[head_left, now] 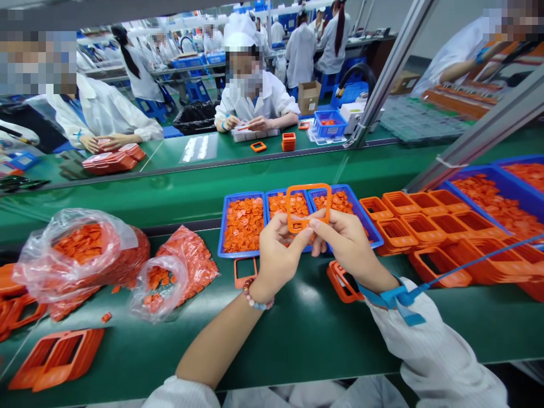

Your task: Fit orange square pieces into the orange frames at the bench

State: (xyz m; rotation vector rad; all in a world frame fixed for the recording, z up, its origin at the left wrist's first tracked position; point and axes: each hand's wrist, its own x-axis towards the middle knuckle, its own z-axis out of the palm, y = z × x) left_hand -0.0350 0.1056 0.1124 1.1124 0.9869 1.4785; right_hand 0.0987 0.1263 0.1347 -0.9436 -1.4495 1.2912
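An orange plastic frame [309, 187] is held upright between both my hands, its open window facing me. My left hand [278, 249] pinches its lower left part, and my right hand [346, 241] grips the lower right corner. Both thumbs meet at the bottom bar, where any small part under them is hidden. Behind the frame stand blue trays [221, 226] filled with small orange pieces [244, 224]. One orange frame [245, 272] lies flat below my left hand; a few more frames [340, 283] lie under my right wrist, which wears a blue strap [395, 297].
Open plastic bags [127, 241] of orange pieces and stacked frames [59, 360] lie on the left. Many frame stacks [420, 226] and a larger blue tray [476, 198] fill the right. A metal post [389, 73] and a blue cord [480, 263] cross there. Co-workers sit across the bench.
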